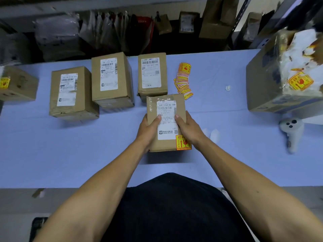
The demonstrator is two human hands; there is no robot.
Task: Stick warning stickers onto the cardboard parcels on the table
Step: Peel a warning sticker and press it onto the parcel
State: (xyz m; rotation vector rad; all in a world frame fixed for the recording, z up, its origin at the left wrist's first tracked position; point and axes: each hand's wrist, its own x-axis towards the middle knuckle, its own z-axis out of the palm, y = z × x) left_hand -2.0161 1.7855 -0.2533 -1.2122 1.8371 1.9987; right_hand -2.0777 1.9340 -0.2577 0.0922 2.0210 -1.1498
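Both your forearms reach forward over the worktop (pixel 70 154) and converge on one cardboard parcel (pixel 166 109) in front of you, near the middle. Your left hand (pixel 148 130) wraps the parcel's left edge, thumb laid over the top onto the white shipping label (pixel 167 119); your right hand (pixel 187 128) mirrors it on the right edge, thumb tip on the label's other side, so each grip is curled round the parcel and clamping it between them. A red-and-yellow warning sticker (pixel 183 142) sits on the parcel's near right corner, partly under your right palm. Beyond the parcel, a loose pile of stickers (pixel 183 81) lies just past its far right corner. Three unstickered parcels (pixel 111 79) stand in a row to the left (labels facing up).
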